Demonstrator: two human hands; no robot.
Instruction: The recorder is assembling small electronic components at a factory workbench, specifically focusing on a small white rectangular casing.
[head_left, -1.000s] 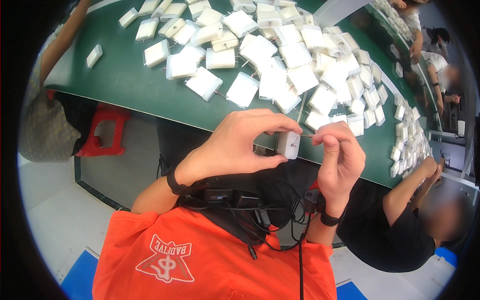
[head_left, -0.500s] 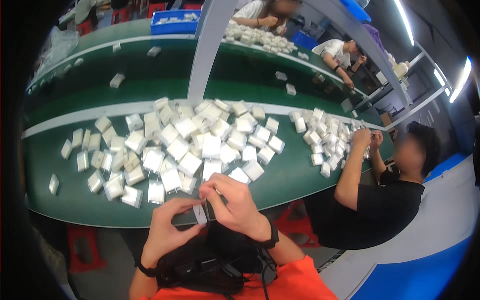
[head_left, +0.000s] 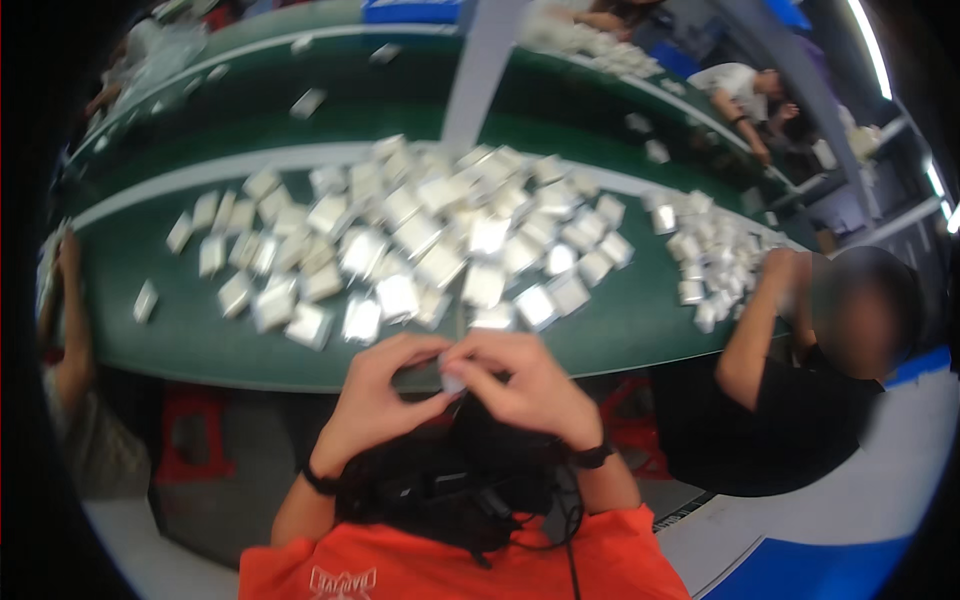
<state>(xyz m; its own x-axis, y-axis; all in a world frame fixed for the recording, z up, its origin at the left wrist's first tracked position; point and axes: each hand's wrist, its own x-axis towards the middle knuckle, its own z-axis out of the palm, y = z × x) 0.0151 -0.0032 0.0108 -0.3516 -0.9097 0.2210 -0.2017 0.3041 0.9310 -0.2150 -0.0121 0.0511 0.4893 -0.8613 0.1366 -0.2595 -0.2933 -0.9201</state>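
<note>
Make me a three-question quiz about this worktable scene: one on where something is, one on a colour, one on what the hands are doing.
1. Where is the heap of small white packets?
A. on the floor
B. on the table
C. on a chair

2. What colour is the table top?
A. green
B. red
C. yellow

3. What are the left hand and right hand doing?
A. resting apart, empty
B. pinching one small white piece between them
C. lifting a bucket

Answers: 1 B, the packets lie spread over the table. 2 A, its bare surface is green. 3 B, both sets of fingertips meet on the piece.
</note>
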